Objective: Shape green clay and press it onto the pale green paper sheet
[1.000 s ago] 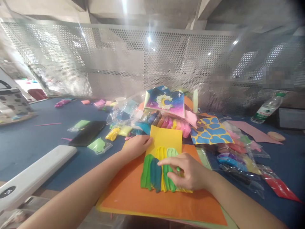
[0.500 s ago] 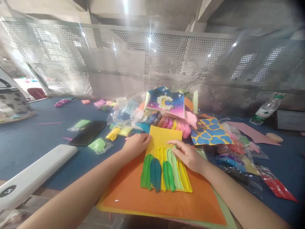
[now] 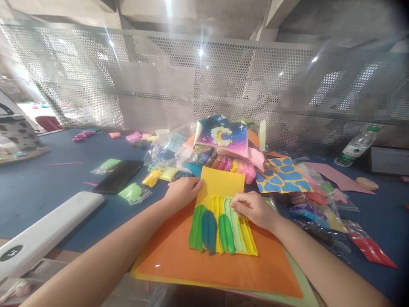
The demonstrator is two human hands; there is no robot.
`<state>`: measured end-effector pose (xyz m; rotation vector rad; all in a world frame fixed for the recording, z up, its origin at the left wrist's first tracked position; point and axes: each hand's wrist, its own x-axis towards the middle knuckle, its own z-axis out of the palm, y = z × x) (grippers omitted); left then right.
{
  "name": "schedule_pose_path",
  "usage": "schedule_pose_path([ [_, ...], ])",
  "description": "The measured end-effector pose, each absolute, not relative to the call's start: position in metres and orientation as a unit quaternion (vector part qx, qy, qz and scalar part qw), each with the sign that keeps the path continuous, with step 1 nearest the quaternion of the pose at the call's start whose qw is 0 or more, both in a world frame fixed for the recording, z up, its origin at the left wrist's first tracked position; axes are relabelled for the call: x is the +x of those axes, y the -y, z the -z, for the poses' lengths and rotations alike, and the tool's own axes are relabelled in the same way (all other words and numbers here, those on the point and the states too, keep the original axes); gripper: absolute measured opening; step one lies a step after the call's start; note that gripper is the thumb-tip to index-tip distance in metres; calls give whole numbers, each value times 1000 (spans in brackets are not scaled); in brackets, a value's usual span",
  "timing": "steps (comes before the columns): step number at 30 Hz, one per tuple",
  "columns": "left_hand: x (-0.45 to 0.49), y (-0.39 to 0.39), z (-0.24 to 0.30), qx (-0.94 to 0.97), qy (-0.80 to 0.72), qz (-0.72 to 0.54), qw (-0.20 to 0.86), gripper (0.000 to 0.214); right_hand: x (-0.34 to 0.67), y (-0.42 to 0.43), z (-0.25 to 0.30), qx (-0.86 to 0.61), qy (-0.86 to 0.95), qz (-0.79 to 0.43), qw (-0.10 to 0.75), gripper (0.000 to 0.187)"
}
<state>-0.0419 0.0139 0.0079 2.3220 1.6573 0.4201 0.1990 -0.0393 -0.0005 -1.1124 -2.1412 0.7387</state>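
Observation:
My left hand (image 3: 182,194) lies flat on the left edge of a yellow card (image 3: 220,183), holding nothing. My right hand (image 3: 252,209) is curled, its fingertips on the top of a pale green clay strip (image 3: 234,226). Any small bit of clay between those fingertips is hidden. Green (image 3: 196,226), teal (image 3: 209,232) and yellow (image 3: 217,221) clay strips stand side by side on the card's lower part. The card lies on a large orange paper sheet (image 3: 191,260).
Bagged modelling clay (image 3: 319,217) lies to the right, and a painted moon card (image 3: 222,138) tops a heap behind. A blue-and-yellow patterned card (image 3: 283,175), a black tablet (image 3: 118,177), a long white bar (image 3: 47,217) and a water bottle (image 3: 357,147) stand on the blue table (image 3: 64,179).
My right hand has moved up and off the lower clay strips to their top ends, uncovering them. My left hand stays on the card's edge.

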Motion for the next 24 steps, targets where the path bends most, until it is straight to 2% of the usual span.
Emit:
schedule_pose_path([
  [6, -41, -14, -6, 802, -566, -145, 129, 46, 199, 40, 1, -417, 824, -223, 311, 46],
  [12, -41, -13, -8, 804, -563, -142, 129, 45, 199, 41, 2, -427, 801, -266, 324, 26],
  [19, -41, -13, -10, 803, -566, -140, 128, 45, 198, 41, 1, -425, 803, -257, 330, 10],
  [24, -41, -12, -11, 802, -566, -141, 130, 44, 198, 41, 0, -427, 808, -252, 317, 24],
])
